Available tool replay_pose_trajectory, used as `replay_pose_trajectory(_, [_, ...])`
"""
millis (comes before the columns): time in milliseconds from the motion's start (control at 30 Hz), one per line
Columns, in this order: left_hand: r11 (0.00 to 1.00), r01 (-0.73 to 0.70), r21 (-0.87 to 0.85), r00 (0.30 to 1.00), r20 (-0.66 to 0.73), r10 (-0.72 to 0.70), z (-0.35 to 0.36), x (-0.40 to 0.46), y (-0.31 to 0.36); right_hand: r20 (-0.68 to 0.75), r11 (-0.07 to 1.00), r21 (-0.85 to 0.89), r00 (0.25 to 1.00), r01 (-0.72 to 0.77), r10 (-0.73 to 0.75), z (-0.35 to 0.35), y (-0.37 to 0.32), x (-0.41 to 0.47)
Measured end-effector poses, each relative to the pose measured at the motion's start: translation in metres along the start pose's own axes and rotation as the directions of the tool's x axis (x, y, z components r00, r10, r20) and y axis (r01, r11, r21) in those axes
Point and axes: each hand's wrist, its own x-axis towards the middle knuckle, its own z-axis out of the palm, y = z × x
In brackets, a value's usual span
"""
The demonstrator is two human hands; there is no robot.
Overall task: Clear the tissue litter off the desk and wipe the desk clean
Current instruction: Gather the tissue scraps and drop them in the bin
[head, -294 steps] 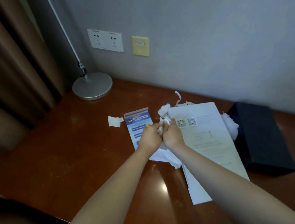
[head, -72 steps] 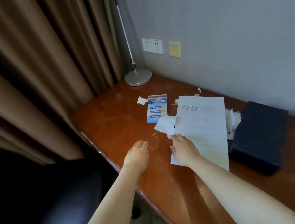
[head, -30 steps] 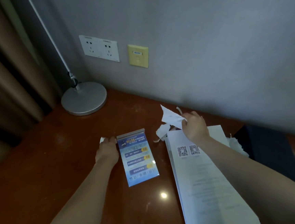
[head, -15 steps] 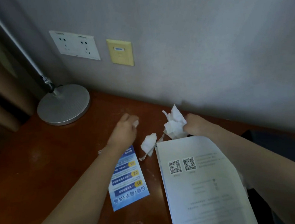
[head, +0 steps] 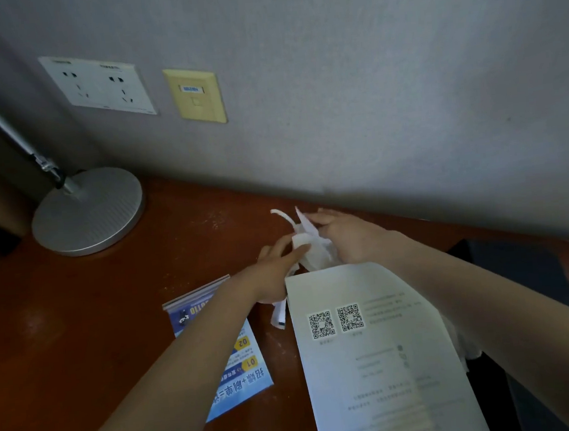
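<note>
From my feed I see a round, ribbed silver metal lamp base (head: 87, 212) at the back left, with its thin metal arm (head: 0, 126) slanting up and out of view to the left. On the grey wall (head: 368, 87) sits a white double socket plate (head: 97, 84), and just to its right a yellow data-port plate (head: 196, 95). A blue printed leaflet in a clear sleeve (head: 236, 364) lies flat, beside a white paper sheet with two QR codes (head: 375, 362). I make out a dark box (head: 522, 270) at the right edge.

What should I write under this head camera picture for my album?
Two hands gather torn tissue on a desk.
</note>
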Motion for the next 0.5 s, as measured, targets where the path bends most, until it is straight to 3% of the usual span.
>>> replay_pose_trajectory(167, [0.999, -0.005, -0.041, 0.999, -0.054, 0.003, 0.009, 0.011, -0.008, 0.062, 0.98, 0.196, 0.998, -0.035, 0.024, -0.002, -0.009, -0.003])
replay_pose_trajectory(300, [0.966, -0.031, -0.257, 0.98, -0.199, -0.021, 0.012, 0.015, -0.006, 0.047, 0.932, 0.35, 0.996, -0.093, 0.082, 0.004, -0.023, 0.006])
replay_pose_trajectory(500, [0.928, -0.028, -0.37, 0.914, -0.386, -0.126, 0.015, 0.007, -0.003, 0.026, 0.78, 0.594, 0.974, -0.196, 0.225, 0.016, -0.039, 0.019])
